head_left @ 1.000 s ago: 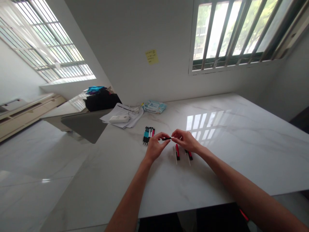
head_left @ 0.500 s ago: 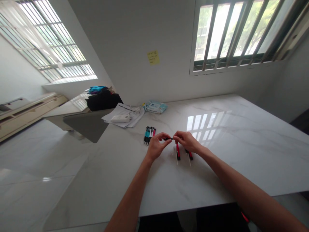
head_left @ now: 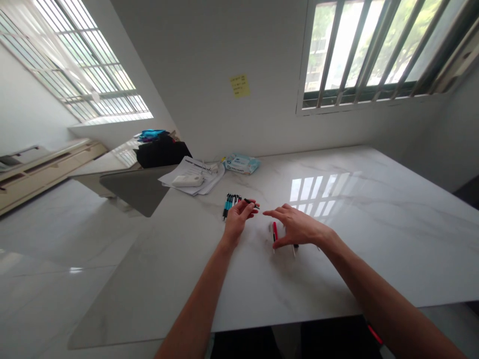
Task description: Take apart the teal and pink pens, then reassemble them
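My left hand (head_left: 236, 219) pinches a small black pen part (head_left: 251, 203) with a thin pointed end, raised over the table. To its right, my right hand (head_left: 297, 225) is open, thumb and forefinger spread wide above the loose pen pieces. Between that thumb and forefinger a red pen barrel (head_left: 275, 230) lies on the table beside a thin white refill (head_left: 273, 244). Another white refill (head_left: 294, 250) and a dark pen piece show partly under my right palm. Just behind my left hand several pens (head_left: 229, 203) lie in a row, turquoise, white and red with black parts.
Papers (head_left: 187, 169) with a white device (head_left: 187, 180) on them lie at the back left of the marble-patterned table (head_left: 374, 239). Next to them is a blue-and-white wipes packet (head_left: 242, 163). A black bag (head_left: 162, 152) sits further left. A yellow note (head_left: 240, 86) is on the wall.
My hands, earlier together at the small black part, have come apart. The left keeps the part and tilts it; the right has opened and lowered over the red barrel.
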Demonstrator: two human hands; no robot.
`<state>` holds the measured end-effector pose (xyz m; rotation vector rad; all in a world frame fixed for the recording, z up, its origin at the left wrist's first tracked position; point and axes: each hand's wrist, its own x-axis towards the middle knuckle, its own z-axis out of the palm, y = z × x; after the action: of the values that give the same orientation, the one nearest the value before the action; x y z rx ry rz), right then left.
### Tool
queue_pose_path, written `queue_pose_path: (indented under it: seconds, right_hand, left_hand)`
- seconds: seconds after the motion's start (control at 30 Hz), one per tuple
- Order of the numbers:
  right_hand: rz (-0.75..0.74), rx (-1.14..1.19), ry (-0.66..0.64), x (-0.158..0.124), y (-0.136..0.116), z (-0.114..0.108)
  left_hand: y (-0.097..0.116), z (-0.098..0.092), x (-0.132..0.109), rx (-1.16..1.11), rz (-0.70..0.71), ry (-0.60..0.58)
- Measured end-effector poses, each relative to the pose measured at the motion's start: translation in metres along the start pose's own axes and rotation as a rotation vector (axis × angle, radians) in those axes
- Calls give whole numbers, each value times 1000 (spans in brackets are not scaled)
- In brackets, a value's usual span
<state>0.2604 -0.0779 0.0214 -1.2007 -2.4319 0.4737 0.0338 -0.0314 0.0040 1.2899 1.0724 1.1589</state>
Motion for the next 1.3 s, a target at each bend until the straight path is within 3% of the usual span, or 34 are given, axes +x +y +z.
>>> queue_pose_path:
  seconds: [0.27, 0.5, 0.67, 0.83, 0.97, 1.13, 1.3]
  right_hand:
    - [37, -92, -72, 1, 1, 7]
    - [-25, 11, 209, 8, -7, 0]
    - [-88, 60, 242, 13, -13, 8]
    - [11, 121, 251, 13, -4, 9]
    - [-19, 94, 57, 13, 1, 12]
    - [-78, 125, -61, 16, -6, 24]
    - [51, 267, 65, 16, -3, 24]
  left_hand:
    - [-2, 2, -1, 54, -25, -7]
    - [4, 6, -7, 176, -36, -171]
    - [6, 6, -8, 227, -15, -258]
    - [2, 1, -3, 169, 1, -119]
    - [1, -4, 1, 136, 6, -5]
    - [2, -5, 1, 104, 8, 4]
    - [-3, -5, 3, 116, 18, 10]
